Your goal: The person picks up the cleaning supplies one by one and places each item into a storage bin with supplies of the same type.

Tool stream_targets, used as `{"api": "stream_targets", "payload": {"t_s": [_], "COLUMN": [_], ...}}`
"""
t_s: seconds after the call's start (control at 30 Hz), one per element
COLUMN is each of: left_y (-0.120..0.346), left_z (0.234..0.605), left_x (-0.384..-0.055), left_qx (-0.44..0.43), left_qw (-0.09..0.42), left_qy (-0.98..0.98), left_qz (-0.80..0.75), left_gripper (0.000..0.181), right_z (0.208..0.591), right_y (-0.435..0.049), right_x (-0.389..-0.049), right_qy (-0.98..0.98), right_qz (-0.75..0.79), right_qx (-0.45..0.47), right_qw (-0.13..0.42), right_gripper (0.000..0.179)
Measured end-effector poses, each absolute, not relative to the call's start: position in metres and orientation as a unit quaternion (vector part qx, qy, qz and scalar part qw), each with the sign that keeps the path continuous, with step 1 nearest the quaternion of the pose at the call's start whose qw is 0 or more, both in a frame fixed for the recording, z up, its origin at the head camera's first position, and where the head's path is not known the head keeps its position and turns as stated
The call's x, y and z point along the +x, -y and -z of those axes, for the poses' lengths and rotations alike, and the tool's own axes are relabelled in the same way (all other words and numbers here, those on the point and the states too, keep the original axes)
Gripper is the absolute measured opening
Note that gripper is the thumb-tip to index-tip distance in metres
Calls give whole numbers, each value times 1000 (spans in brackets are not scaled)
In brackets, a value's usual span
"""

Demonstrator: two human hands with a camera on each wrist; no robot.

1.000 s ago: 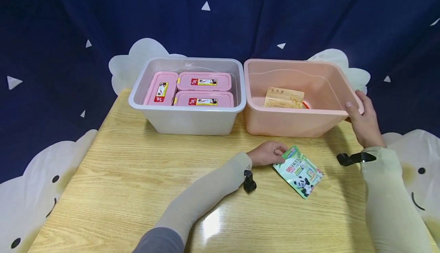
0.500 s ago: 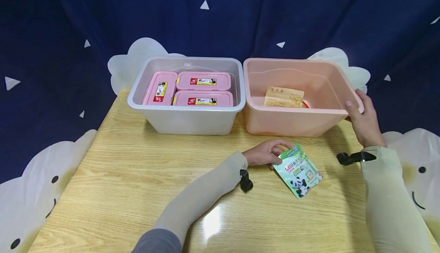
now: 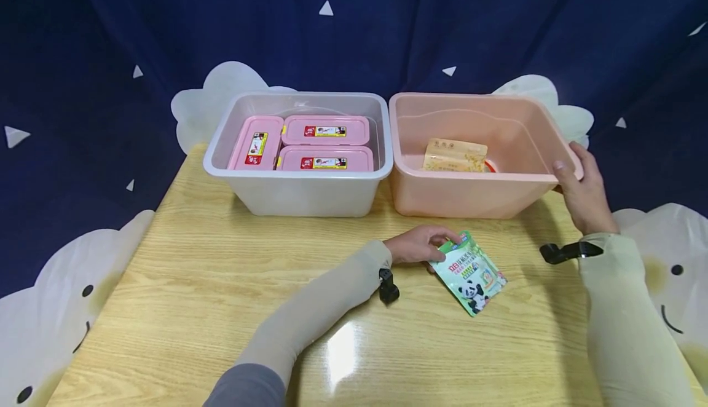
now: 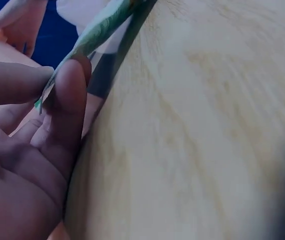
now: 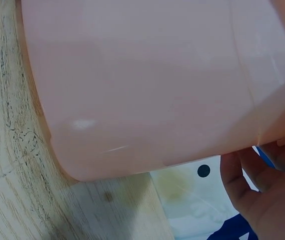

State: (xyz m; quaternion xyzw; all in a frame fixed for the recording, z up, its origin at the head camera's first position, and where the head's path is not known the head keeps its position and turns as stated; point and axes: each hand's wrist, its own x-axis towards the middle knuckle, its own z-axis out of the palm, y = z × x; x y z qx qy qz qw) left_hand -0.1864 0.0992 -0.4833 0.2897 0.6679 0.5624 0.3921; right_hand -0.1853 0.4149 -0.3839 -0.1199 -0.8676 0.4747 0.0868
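Observation:
My left hand (image 3: 417, 245) pinches the upper left corner of a green and white pouch (image 3: 469, 275) with a panda printed on it. The left wrist view shows the pouch (image 4: 102, 30) edge-on between thumb and fingers, its near edge raised off the wood. At the right, my right hand (image 3: 587, 192) grips the rim of a peach-pink plastic bin (image 3: 459, 198), thumb on top. From the right wrist, the bin's outer wall (image 5: 147, 90) fills most of the picture, with fingers under its rim. Inside the bin lies a yellowish packet (image 3: 455, 154), partly hidden by the front wall.
A greyish-white bin (image 3: 310, 195) stands left of the pink one, holding three pink lidded boxes (image 3: 327, 130). Something red (image 3: 490, 167) shows beside the packet. Both bins stand at the back of the wooden table (image 3: 221, 284), before a dark blue curtain (image 3: 376, 32).
My left hand has drawn the pouch slightly to the left, and its held edge has come up from the table. The right hand stays on the bin's rim.

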Motion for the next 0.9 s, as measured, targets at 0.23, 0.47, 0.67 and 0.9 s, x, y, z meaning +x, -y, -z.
{"api": "stream_targets", "payload": {"t_s": [0.23, 0.47, 0.67, 0.9], "left_y": [-77, -49, -29, -12], "left_z": [474, 458, 443, 418], "left_x": [-191, -194, -193, -189], "left_qx": [314, 337, 346, 344], "left_qw": [380, 351, 329, 299], "left_qy": [-660, -677, -693, -686], "left_qz": [-566, -552, -540, -566], "left_gripper": [47, 48, 50, 50], "right_z": [383, 381, 379, 381], "right_y": [-412, -410, -410, -413], "right_x": [-187, -187, -188, -185], "right_qy": [865, 865, 842, 839], "right_qz": [-481, -480, -519, -524], "right_qx": [-116, -121, -116, -122], "right_qw": [87, 80, 86, 80], "right_gripper": [65, 64, 65, 65]}}
